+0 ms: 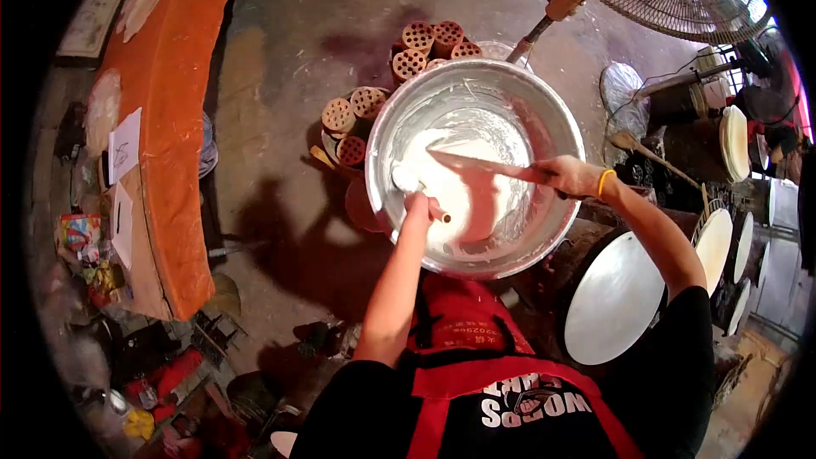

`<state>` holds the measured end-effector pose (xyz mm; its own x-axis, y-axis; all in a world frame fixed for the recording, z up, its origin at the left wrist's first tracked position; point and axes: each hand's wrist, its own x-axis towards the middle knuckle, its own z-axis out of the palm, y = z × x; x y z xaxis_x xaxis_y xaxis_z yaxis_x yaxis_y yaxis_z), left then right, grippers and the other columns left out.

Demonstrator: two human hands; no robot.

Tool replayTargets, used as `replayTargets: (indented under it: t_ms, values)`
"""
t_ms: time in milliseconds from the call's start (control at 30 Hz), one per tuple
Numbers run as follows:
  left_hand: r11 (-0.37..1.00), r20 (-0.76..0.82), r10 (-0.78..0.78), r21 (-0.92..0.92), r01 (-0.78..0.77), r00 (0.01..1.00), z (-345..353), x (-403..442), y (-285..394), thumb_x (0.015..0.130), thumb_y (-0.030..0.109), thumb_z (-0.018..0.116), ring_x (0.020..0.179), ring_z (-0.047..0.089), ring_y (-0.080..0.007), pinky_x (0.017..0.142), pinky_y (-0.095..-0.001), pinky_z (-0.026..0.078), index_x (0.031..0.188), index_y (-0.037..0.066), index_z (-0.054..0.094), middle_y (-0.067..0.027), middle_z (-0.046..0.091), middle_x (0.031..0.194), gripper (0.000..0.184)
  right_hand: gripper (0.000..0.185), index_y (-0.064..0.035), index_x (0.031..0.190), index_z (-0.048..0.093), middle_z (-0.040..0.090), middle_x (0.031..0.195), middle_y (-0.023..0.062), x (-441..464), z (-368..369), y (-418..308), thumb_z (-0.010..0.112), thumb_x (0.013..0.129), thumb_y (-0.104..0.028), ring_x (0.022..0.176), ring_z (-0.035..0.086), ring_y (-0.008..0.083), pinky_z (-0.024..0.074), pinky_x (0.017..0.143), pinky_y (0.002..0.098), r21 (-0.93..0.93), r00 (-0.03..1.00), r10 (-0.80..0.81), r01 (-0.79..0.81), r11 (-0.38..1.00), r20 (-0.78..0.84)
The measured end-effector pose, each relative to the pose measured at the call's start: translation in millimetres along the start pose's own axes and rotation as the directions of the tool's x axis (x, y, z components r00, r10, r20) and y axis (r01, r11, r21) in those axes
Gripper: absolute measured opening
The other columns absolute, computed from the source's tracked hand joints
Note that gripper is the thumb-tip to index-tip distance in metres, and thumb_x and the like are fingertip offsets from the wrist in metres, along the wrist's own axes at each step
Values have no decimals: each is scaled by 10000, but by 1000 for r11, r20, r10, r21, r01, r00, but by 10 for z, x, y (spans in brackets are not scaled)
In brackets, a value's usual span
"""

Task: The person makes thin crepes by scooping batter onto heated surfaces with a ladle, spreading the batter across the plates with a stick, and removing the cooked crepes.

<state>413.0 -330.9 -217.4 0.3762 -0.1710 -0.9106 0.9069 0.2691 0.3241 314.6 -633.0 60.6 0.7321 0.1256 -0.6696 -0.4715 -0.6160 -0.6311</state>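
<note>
On my head view, a round metal basin [558,95], dull silver with a broad rolled rim, sits in front of the person. Smooth, wet white paste [450,212] lies in its bottom, glossy where light hits; thinner smears streak the inner wall.

I see the right hand [574,177] closed around one end of a long, flat paddle [484,163], over the basin's right side. The blade slants leftward from the fist, its narrow tip at the paste. The left hand [416,204] is wrapped around the short, round handle of a ladle [406,178], above the paste at the basin's lower left. The ladle's rounded head, coated white, lies just beyond the fingers. The paste spreads between and beyond both hands; I can't tell how deep it is.

Outside the rim, I have rough, reddish-tan cylinders [410,63] pierced with round holes, stacked beyond and to the left. A smooth, pale disc [614,297] leans at lower right, and a wrinkled orange cover [174,119] drapes the table at left.
</note>
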Motion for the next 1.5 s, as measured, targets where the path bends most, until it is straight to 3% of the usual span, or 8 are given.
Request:
replayTargets:
  t_ms: [67, 200, 400, 533, 867, 1033, 1267, 1500]
  values:
    - [851, -60, 13, 525, 20, 998, 189, -10, 151, 811, 82, 371, 398, 456, -187, 318, -339, 308, 762, 44, 424, -65, 457, 524, 81, 321, -32, 1197, 551, 627, 835, 69, -46, 167, 29, 463, 910, -145, 628, 529, 158, 458, 569, 294, -58, 993, -116, 115, 992, -22]
    - [793, 93, 207, 568, -223, 974, 110, -664, 171, 831, 118, 447, 406, 477, -191, 349, -338, 373, 869, 5, 428, -88, 477, 553, 120, 323, -55, 1183, 525, 596, 739, 108, -887, 952, 224, 420, 880, -104, 637, 575, 206, 481, 610, 346, 35, 993, -64, 68, 997, -97]
    - [425, 190, -186, 900, -95, 964, 736, -2916, 172, 939, 121, 400, 518, 437, -98, 390, -207, 378, 1358, -21, 208, -75, 474, 741, 483, 441, -27, 1326, 406, 553, 924, 52, -2576, 2369, -137, 428, 886, -36, 843, 514, 131, 421, 801, 236, 654, 878, 419, -177, 735, -232]
    - [-91, 546, -98, 828, -554, 832, 1043, -1932, -209, 887, 132, 432, 710, 606, -431, 603, -475, 488, 1218, -141, 270, -330, 581, 817, 459, 404, -1, 1310, 403, 551, 1150, 175, -2186, 3029, 130, 416, 917, -89, 1088, 510, 225, 373, 937, 281, 827, 737, 606, -117, 550, -299]
    - [-484, 625, 488, 774, -408, 609, 632, -355, 132, 792, 42, 462, 760, 622, -376, 693, -441, 493, 1190, -162, 319, -252, 611, 784, 470, 405, -54, 1334, 406, 522, 799, -9, -1231, 2903, 480, 397, 935, -121, 678, 466, 66, 416, 618, 220, 871, 725, 637, -107, 479, -261]
    - [-71, 316, 32, 947, -314, 948, 1123, -907, -31, 735, 19, 505, 596, 602, -234, 453, -300, 456, 1266, -108, 254, -165, 575, 693, 601, 407, -61, 1334, 403, 550, 683, 26, -969, 2807, 502, 412, 944, -176, 525, 499, 147, 444, 496, 311, 757, 796, 497, -78, 649, -345]
    - [748, 465, -466, 661, 55, 752, 504, -1111, -455, 837, 12, 452, 528, 394, -62, 382, -168, 286, 1218, 48, 356, -3, 407, 684, 394, 510, -118, 1370, 306, 584, 796, 205, -1487, 2836, 221, 397, 873, -50, 628, 586, 324, 462, 578, 373, 471, 845, 369, -164, 867, -386]
    - [969, 586, -193, 240, 59, 787, 181, -2574, -506, 841, 16, 467, 414, 300, -20, 321, -152, 234, 1097, 37, 392, 18, 357, 626, 268, 555, -173, 1397, 218, 592, 789, 261, -2089, 3177, -158, 415, 879, -139, 701, 578, 439, 442, 638, 522, 319, 861, 207, -55, 946, -464]
